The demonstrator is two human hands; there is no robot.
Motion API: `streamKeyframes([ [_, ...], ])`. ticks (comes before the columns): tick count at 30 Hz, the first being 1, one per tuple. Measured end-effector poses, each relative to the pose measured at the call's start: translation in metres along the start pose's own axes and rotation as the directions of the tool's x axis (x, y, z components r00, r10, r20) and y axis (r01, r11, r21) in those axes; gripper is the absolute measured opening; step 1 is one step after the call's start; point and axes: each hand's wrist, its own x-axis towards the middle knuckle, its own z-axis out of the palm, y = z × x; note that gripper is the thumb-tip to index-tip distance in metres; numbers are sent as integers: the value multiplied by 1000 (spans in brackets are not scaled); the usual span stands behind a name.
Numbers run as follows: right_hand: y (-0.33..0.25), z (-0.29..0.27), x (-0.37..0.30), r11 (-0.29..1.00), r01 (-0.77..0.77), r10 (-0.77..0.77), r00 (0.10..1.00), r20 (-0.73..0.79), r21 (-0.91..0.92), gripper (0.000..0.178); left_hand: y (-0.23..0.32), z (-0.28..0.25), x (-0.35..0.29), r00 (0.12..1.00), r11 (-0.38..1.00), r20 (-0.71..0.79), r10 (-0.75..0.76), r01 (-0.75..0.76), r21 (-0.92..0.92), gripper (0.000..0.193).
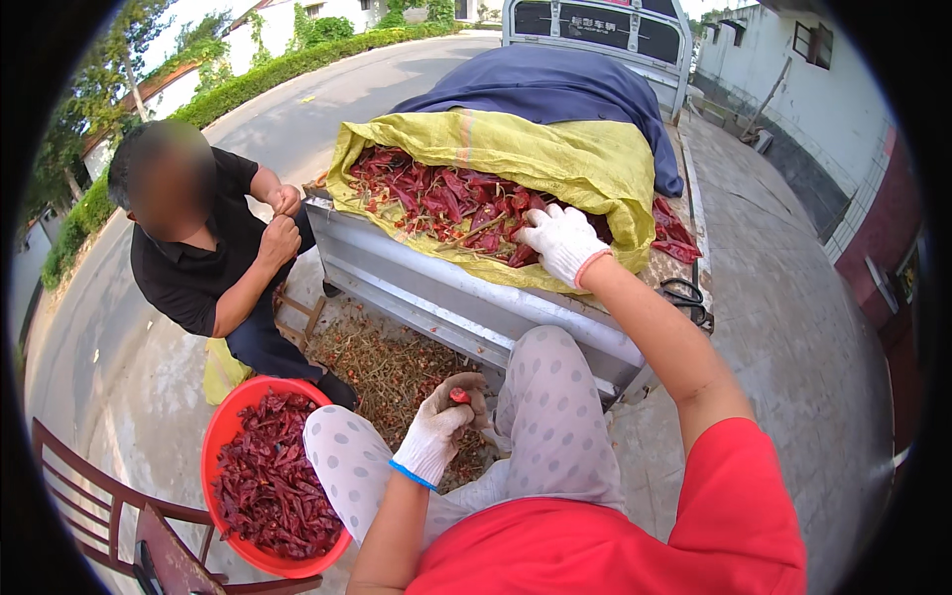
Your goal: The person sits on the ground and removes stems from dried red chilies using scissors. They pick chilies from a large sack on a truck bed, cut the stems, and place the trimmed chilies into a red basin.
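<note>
My left hand (441, 426), in a white glove with a dirt-darkened palm and a blue cuff, is closed on a dried red chili pepper (460, 396) in front of my knees. Only the pepper's end shows between the fingers. My right hand (563, 241), in a white glove with a pinkish cuff, reaches to the dried chili peppers (446, 196) in the mouth of a yellow woven sack (540, 149). Its fingers are apart and touch the peppers at the pile's right side. The sack lies on a truck bed (416, 268).
A person in black (198, 263) sits at the left, hands close together at the bed's corner. A red tub (220, 436) of chili peppers stands by my left knee, near a wooden chair (114, 516). Stems and scraps (372, 362) litter the ground. A dark blue cloth (540, 79) covers the sack's back.
</note>
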Motion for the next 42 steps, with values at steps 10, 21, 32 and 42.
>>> streamKeyframes([
  [10,38,-23,1,828,-265,326,945,-39,494,32,-5,-30,3,988,979,-144,58,-85,-184,15],
  [21,-107,-62,-55,561,-108,-362,859,361,820,32,19,6,2,842,522,25,538,-356,775,37],
  [32,-127,-45,-86,-205,-376,-141,925,353,904,27,14,10,-6,974,979,-167,152,-126,158,45],
  [42,-150,-25,-94,424,165,36,979,-199,890,15,17,27,-17,988,995,-127,82,-75,61,48],
])
